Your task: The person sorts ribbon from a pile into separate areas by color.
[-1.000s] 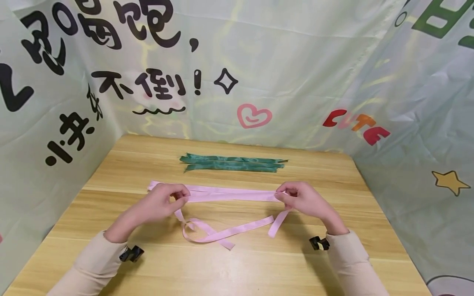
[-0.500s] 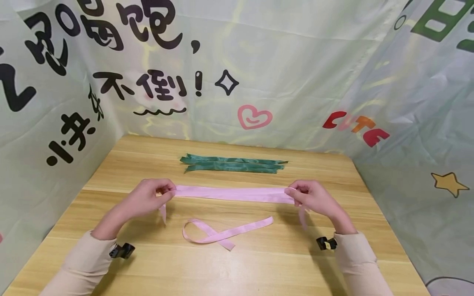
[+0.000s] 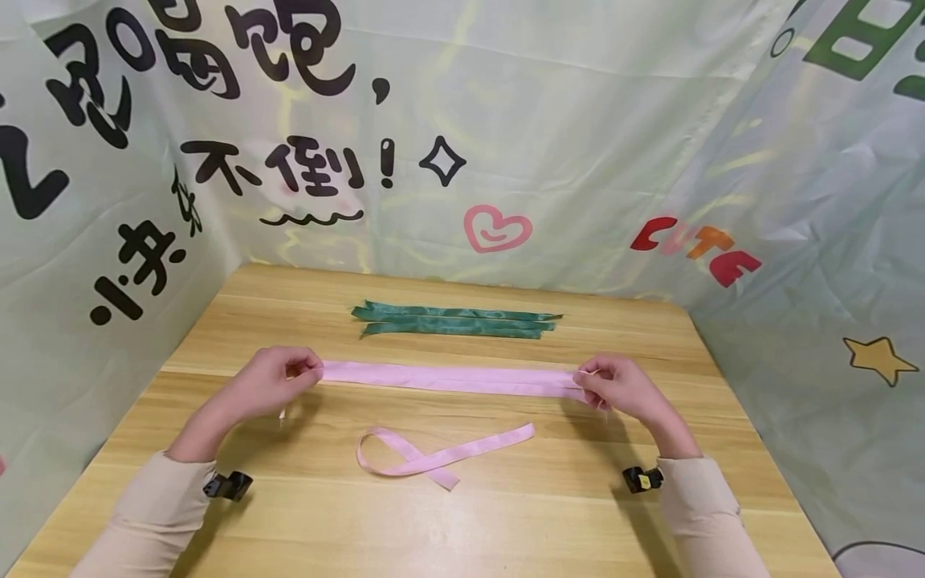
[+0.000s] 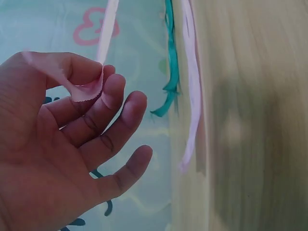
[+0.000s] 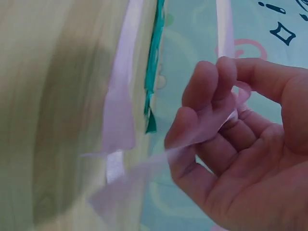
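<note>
My left hand [image 3: 278, 381] and right hand [image 3: 625, 389] pinch a pink ribbon [image 4: 107, 31] near its two ends and stretch it level between them. In the left wrist view a short pinked end curls out past the thumb and index finger. A longer tail [image 5: 144, 166], blurred, hangs from the fingers in the right wrist view. Beneath the held ribbon another pink ribbon [image 5: 119, 110] lies along the wooden table, overlapped by it in the head view. Closer to me, a loose pink ribbon [image 3: 477, 447] rests in a crossed loop.
Several dark green ribbons [image 3: 455, 321] lie side by side farther back on the table [image 3: 462, 530]. Printed pale cloth [image 3: 564, 160] walls the table at the back and both sides. Small black devices [image 3: 230, 486] sit at both wrists.
Both hands have moved apart, left hand leftward and right hand rightward, with the pinches now closer to the ribbon's ends. The tails past the fingers are shorter. The looped ribbon has stayed put.
</note>
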### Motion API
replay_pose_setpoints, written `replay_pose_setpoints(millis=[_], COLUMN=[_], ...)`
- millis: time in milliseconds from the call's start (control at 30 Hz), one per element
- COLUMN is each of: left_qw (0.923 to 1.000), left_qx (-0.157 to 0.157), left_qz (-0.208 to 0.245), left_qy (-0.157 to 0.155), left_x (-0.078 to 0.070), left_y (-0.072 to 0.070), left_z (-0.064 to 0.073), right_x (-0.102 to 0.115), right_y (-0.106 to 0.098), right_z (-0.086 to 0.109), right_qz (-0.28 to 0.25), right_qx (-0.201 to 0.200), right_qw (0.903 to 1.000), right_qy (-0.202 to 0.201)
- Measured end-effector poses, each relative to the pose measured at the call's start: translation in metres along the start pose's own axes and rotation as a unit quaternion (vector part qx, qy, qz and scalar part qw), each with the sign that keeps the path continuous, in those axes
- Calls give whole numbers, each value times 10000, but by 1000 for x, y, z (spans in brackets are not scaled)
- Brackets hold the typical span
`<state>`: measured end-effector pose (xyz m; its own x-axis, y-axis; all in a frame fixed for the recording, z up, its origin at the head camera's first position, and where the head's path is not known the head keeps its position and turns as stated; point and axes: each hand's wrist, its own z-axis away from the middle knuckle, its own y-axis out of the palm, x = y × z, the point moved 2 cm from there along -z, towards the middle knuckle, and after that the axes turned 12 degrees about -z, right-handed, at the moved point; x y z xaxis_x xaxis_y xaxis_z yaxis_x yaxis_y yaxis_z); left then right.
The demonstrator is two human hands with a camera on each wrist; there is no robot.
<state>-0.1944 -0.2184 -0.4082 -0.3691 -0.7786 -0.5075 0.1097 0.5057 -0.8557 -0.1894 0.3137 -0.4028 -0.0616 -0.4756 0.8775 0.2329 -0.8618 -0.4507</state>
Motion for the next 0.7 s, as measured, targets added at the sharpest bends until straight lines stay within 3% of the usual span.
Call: replay_pose_setpoints(millis=[133, 433, 700], left_qw=[10000, 9993, 9980], left_qx=[76, 132, 291], left_qz=[-22, -195, -225], left_qy=[-53, -292, -508], left_x=[7, 25, 35], left_y=[2, 2, 2], left_z=[-1, -2, -1], right_x=[-6, -17, -26], right_y=[1, -2, 0], right_z=[0, 5, 6], right_qz=[-59, -13, 64], right_qx=[-9, -34, 2], right_qw=[9994, 9991, 9959], right_qy=[354, 422, 898])
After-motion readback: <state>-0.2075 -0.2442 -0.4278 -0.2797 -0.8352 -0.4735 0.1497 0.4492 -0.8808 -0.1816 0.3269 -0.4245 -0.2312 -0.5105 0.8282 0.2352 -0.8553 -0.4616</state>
